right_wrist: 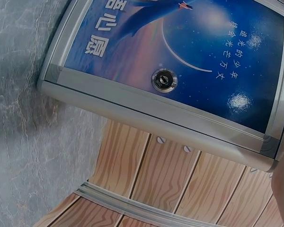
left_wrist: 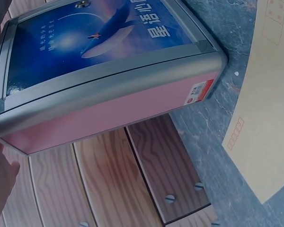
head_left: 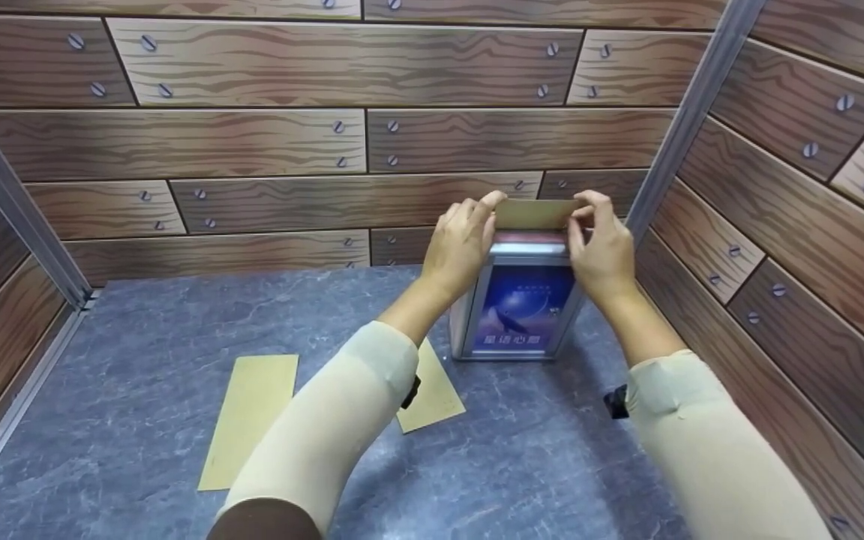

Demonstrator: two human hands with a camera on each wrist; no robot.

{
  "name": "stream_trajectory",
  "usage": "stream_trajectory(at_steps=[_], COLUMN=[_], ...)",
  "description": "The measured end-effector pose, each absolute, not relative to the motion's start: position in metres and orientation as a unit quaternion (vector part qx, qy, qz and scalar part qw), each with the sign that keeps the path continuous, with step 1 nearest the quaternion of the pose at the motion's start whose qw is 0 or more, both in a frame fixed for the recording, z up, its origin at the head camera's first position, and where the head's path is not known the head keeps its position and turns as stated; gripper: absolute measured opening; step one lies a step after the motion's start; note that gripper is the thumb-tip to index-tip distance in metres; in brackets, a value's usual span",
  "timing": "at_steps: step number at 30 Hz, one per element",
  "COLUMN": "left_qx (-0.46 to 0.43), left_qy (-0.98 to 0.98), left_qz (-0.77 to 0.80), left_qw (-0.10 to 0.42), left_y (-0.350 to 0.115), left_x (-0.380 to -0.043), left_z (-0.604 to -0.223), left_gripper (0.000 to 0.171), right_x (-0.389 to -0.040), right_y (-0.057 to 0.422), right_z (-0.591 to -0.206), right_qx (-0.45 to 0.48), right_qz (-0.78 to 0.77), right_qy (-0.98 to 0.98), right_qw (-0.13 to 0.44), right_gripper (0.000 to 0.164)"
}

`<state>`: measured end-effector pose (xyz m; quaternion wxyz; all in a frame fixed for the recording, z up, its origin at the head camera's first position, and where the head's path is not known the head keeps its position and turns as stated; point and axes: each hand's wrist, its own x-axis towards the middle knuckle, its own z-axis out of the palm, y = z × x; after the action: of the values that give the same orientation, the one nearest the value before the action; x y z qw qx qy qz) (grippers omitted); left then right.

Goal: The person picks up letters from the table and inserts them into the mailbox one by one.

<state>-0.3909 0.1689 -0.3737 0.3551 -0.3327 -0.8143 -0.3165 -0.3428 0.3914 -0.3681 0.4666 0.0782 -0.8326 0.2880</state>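
Note:
A locking letter box (head_left: 507,259) with silver edges, pink sides and a blue whale picture on its door stands upright at the right. Above its top, a tan paper envelope (head_left: 533,214) is held on edge, its lower edge close over the box top. My left hand (head_left: 458,244) pinches the envelope's left end, and my right hand (head_left: 603,247) pinches its right end. Only slivers of the left hand (left_wrist: 4,179) and right hand (right_wrist: 283,189) show in the wrist views. A round keyhole lock (right_wrist: 164,80) sits on the door.
One tan envelope (head_left: 252,412) lies on the grey marbled table (head_left: 139,390) at left. Another envelope (head_left: 436,394), partly behind my left forearm, lies in front of the box. Wood-patterned walls (head_left: 252,142) and metal corner posts (head_left: 691,120) enclose the table.

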Motion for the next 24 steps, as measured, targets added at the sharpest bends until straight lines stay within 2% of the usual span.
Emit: stream_trajectory(at_steps=[10,17,24], left_qx=[-0.324,-0.314,-0.305], left_qy=[-0.815,-0.81,-0.811], left_qz=[-0.319,-0.336,-0.352], left_qw=[0.36,0.364,0.355], left_y=[0.168,0.169,0.165], left_x=[-0.389,-0.389,-0.387], left_z=[-0.373,-0.371,-0.369], left_gripper=[0.018,0.009,0.002], right_x=[-0.341,-0.34,-0.336], right_y=[0.395,0.398,0.402], right_z=[-0.37,-0.372,-0.371], right_qx=[0.073,0.075,0.054], right_qz=[0.272,0.294,0.316], right_qy=[-0.825,-0.828,-0.813], right_qw=[0.49,0.472,0.486], right_gripper=[0.008,0.013,0.016])
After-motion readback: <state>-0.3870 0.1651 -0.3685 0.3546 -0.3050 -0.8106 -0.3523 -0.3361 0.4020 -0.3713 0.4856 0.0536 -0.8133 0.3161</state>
